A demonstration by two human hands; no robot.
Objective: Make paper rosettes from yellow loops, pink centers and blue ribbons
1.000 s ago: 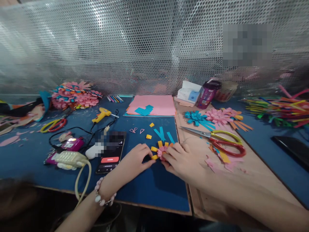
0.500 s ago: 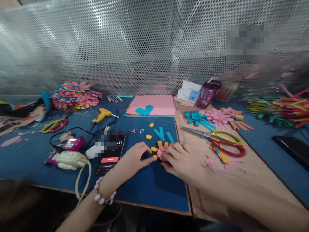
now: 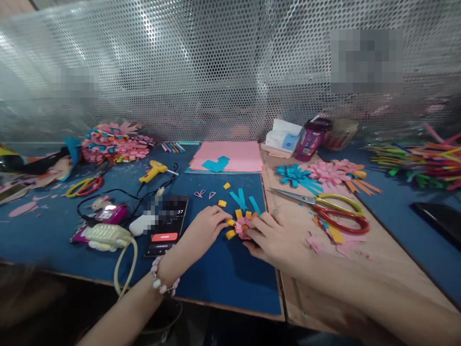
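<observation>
A small paper flower with a pink centre and yellow-orange petals lies on the blue mat. My left hand has its fingers curled, the tips pinching a yellow petal at the flower's left edge. My right hand presses on the flower's right side with bent fingers. Loose yellow paper squares and blue paper strips lie just behind the flower.
A phone lies left of my hands, beside pink gadgets and a cable. A yellow glue gun, pink paper sheets, red-yellow scissors, finished flowers, a purple jar and a perforated metal screen stand behind.
My left fingers have shifted slightly up along the flower's left edge onto a yellow petal. The right hand has barely moved.
</observation>
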